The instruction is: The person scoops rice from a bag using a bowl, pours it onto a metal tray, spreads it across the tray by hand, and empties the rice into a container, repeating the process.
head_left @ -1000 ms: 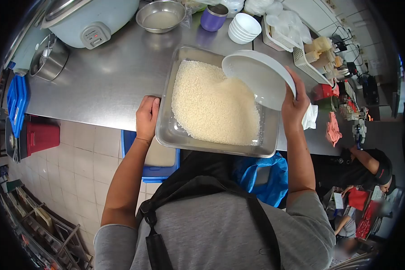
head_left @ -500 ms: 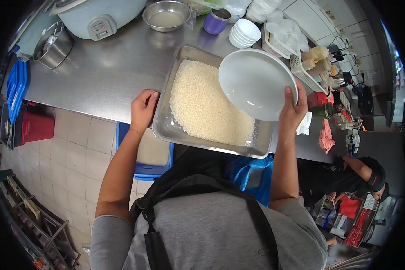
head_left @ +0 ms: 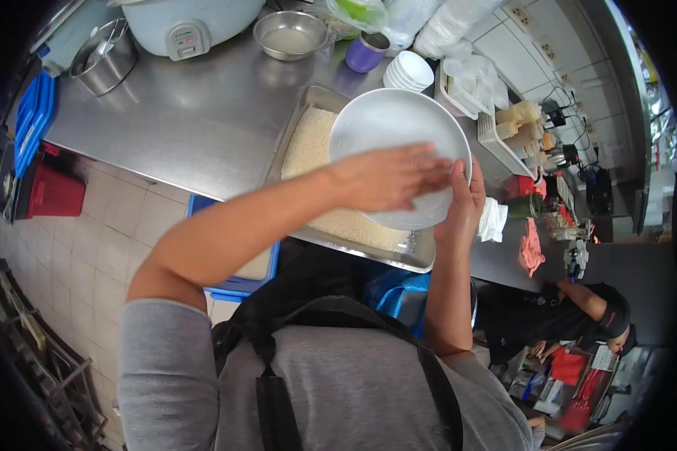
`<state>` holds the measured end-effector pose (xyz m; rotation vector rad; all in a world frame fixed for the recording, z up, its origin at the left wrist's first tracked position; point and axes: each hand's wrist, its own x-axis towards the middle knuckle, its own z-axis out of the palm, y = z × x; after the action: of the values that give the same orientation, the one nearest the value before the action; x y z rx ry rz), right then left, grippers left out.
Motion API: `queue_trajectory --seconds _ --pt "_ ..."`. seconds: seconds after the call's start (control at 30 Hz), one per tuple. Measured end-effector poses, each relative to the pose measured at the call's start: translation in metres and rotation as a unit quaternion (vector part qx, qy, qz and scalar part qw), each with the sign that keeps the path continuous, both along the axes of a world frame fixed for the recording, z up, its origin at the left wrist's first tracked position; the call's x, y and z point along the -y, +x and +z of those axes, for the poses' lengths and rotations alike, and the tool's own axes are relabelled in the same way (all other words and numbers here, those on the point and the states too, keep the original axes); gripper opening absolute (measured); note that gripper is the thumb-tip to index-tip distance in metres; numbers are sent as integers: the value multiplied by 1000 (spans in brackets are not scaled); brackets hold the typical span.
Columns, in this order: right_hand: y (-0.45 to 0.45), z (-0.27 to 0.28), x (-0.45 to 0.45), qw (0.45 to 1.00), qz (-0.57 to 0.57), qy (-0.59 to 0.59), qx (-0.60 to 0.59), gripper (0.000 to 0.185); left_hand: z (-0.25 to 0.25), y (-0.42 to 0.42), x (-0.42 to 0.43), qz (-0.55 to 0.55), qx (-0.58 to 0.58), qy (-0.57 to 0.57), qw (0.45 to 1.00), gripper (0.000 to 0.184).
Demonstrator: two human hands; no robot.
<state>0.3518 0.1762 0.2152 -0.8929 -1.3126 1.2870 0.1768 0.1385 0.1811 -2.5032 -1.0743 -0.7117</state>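
My right hand (head_left: 461, 207) grips the rim of a large white bowl (head_left: 387, 116), thumb on the inside edge. The bowl is tilted, its inside facing me, above a rectangular steel tray (head_left: 424, 259). White rice grains (head_left: 308, 143) fill much of that tray, partly hidden by the bowl and my forearm. My left hand (head_left: 395, 177) reaches across the bowl's inside with fingers stretched out and slightly blurred. It holds nothing that I can see. Whether its fingers touch the bowl I cannot tell.
Along the back of the steel counter (head_left: 195, 105) stand a rice cooker (head_left: 195, 22), a metal bowl (head_left: 291, 37), a purple cup (head_left: 366, 52) and stacked white bowls (head_left: 408, 71). White baskets (head_left: 508, 146) sit at right. A co-worker (head_left: 541, 308) is at far right.
My left hand has left the tray's left edge and swung right, over the bowl. The bowl, held in my right hand, has shifted left and now faces me more.
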Motion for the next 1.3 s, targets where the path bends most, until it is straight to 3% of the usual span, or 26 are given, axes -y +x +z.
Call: queue_trajectory --seconds 0.17,0.4,0.53,0.73,0.87,1.07,1.3 --pt "6 10 10 1000 0 -2 21 36 13 -43 -13 152 -90 75 981 81" --pt "2 8 12 995 -24 94 2 36 -44 -31 25 221 72 -61 971 81" --pt "-6 4 12 991 -43 129 -15 35 -61 -4 40 193 189 -74 960 71" --pt "-4 -7 4 981 -83 175 -10 34 -51 -10 47 54 229 -181 955 58" --pt "-1 -6 4 985 -69 147 -53 35 -26 -20 32 152 246 -26 957 62" --pt "-7 3 8 981 -52 134 -128 35 -45 13 36 126 242 -56 960 62" --pt "0 -3 0 978 -68 167 -101 34 -46 3 47 13 313 -145 939 41"
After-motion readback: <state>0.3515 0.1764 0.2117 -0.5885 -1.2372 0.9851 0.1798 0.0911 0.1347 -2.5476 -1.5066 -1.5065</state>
